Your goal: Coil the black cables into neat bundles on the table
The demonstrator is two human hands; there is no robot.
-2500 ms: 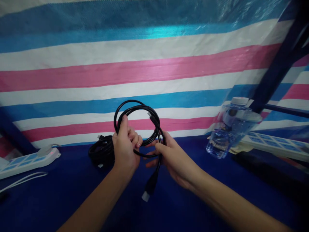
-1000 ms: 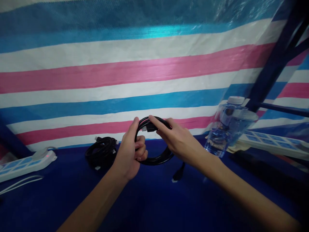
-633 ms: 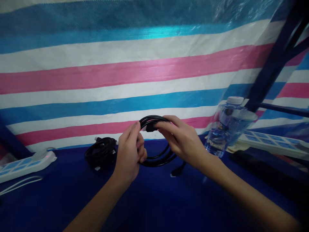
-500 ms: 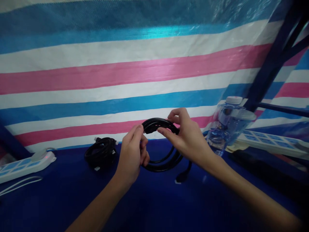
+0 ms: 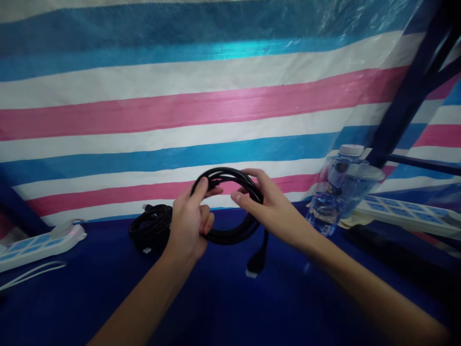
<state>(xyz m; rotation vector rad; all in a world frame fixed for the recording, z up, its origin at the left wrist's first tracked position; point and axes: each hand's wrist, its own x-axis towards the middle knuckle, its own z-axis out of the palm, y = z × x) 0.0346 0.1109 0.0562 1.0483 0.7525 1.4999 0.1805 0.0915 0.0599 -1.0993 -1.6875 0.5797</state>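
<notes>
A coiled black cable [image 5: 230, 236] is held up between both hands over the blue table. My left hand [image 5: 190, 218] grips the coil's left side, thumb on top and fingers curled round it. On the right side, my right hand [image 5: 268, 202] pinches the loops between thumb and fingers. One cable end with a black connector [image 5: 256, 263] and a pale tip hangs below the right of the coil. Another coiled black cable [image 5: 151, 226] with pale-tipped ends lies on the table, just left of my left hand.
The blue table [image 5: 223, 298] meets a striped sheet [image 5: 180, 110]. A white power strip [image 5: 43, 247] and a thin white cord lie left. At right are a clear bottle [image 5: 329, 192], a plastic cup [image 5: 360, 185], another power strip [image 5: 406, 214] and a dark object [image 5: 399, 250].
The held coil has moved slightly left and up, turning a little. My left hand has shifted left. The hanging connector has swung left and shows more fully.
</notes>
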